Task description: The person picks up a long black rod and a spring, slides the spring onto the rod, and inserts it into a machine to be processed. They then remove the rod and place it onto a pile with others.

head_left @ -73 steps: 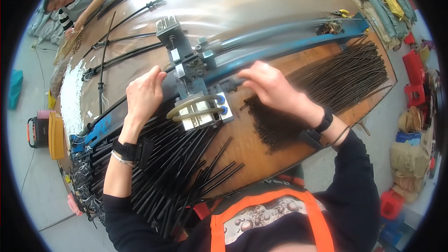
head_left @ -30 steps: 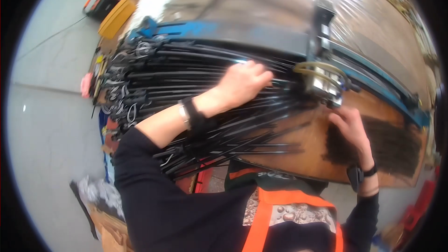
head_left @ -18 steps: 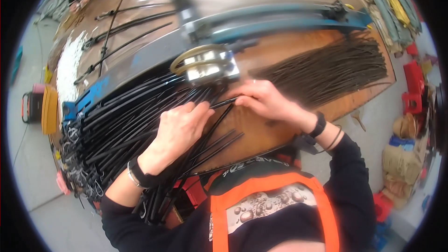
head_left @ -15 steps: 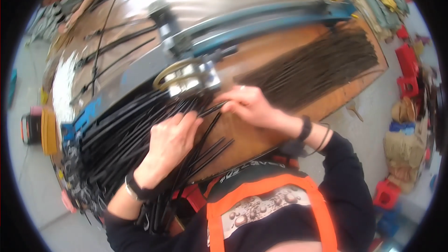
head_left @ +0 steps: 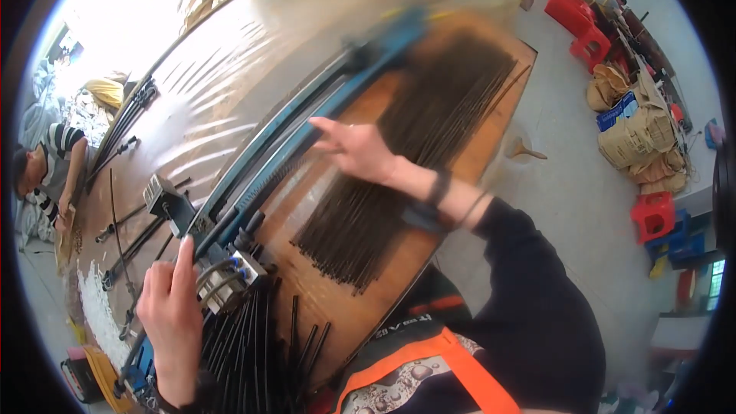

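My left hand (head_left: 170, 326) is at the lower left beside the near end of a long blue machine (head_left: 264, 153). Its fingers curl over and its thumb points up; whatever they hold is hidden. A metal block with small hoses (head_left: 230, 280) sits on the machine just right of that hand. Black rods (head_left: 249, 337) lie bunched below the block. My right hand (head_left: 356, 152) hovers at the machine's rail, fingers stretched and apart, nothing in them. Beneath and beyond it spreads a wide bundle of thin dark rods (head_left: 414, 138) on the wooden table (head_left: 399, 295).
A person in striped sleeves (head_left: 57, 161) works at the table's far left. More black rods (head_left: 130, 126) lie on its far side. On the floor at right are red stools (head_left: 652, 216), brown sacks (head_left: 644, 142) and a wooden-handled tool (head_left: 527, 152).
My view has swung to the right. My hands have parted from the black rods by the metal block; the right moved out along the rail, the left to the block's other side.
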`<state>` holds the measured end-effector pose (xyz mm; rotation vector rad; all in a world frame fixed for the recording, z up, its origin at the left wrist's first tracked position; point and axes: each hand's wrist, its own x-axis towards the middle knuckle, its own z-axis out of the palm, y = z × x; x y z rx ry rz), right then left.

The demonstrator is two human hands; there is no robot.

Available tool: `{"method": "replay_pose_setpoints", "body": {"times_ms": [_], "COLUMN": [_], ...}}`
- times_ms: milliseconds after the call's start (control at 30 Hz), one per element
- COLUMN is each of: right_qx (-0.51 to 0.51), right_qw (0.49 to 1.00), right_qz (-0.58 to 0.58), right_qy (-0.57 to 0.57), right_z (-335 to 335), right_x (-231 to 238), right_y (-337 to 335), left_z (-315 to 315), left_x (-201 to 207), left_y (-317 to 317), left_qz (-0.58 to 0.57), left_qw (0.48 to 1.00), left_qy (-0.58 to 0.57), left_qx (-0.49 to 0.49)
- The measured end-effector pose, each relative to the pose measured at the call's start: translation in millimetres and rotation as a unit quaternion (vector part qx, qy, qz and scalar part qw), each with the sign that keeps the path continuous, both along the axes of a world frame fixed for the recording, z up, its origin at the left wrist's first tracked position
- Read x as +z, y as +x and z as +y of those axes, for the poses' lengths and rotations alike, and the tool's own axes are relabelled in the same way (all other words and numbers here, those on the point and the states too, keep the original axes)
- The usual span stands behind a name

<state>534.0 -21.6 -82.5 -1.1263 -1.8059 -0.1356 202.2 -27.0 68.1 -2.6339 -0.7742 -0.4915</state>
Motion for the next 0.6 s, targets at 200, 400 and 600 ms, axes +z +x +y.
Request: {"method": "replay_pose_setpoints", "body": {"times_ms": [200, 400, 600], "right_qx": [0.093, 0.001, 0.018], "right_qw": [0.994, 0.981, 0.92], "right_qz": [-0.003, -0.091, -0.253], "right_qy": [-0.056, -0.172, -0.299], "right_z": [27, 16, 12], "right_x": [-22, -24, -2], "right_y": [61, 39, -17], "left_z": [41, 60, 24], "left_x": [2, -7, 13], "left_y": [43, -6, -106], "left_qz": [0.026, 0.026, 0.039], "left_qw": [0.996, 0.997, 0.995], "left_qy": [-0.083, -0.073, -0.071], "left_qx": [-0.031, -0.017, 0.062]}}
